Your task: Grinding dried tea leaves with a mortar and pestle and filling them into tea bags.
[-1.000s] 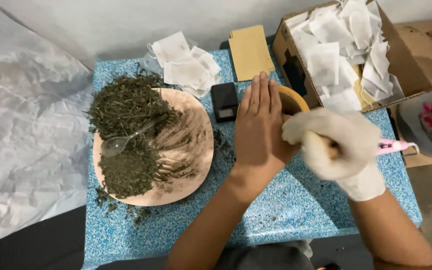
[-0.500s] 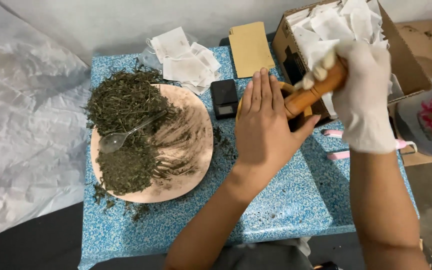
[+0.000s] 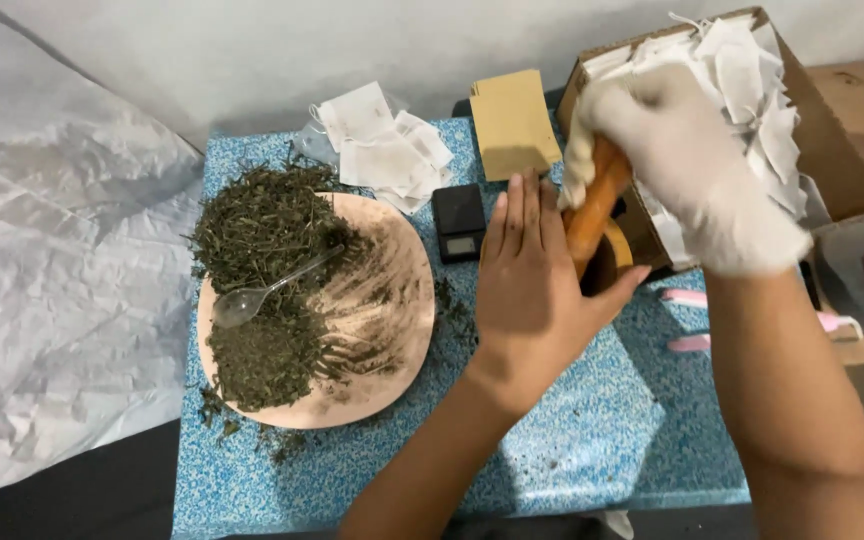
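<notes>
Head view: blue speckled table (image 3: 592, 450) against pale wall (image 3: 252, 50), crinkled white sheet (image 3: 52, 280) beside.

The right grip (image 3: 697, 165) wears a white glove; the left grip (image 3: 532, 290) is bare, both forearms unsleeved.

Left hand (image 3: 530, 290) bare, flat, palm down, fingers straight and pressed together pointing away, thumb splayed out to the right. Forearm running back toward the bottom edge at a slant. Right hand (image 3: 687, 160) gloved in white (glove looks a bit loose and wrinkly), curled into a fist, knuckles up, sitting higher and further out than the left. Right forearm bare, coming up steeply from the lower right corner, wrist bent forward.
</notes>
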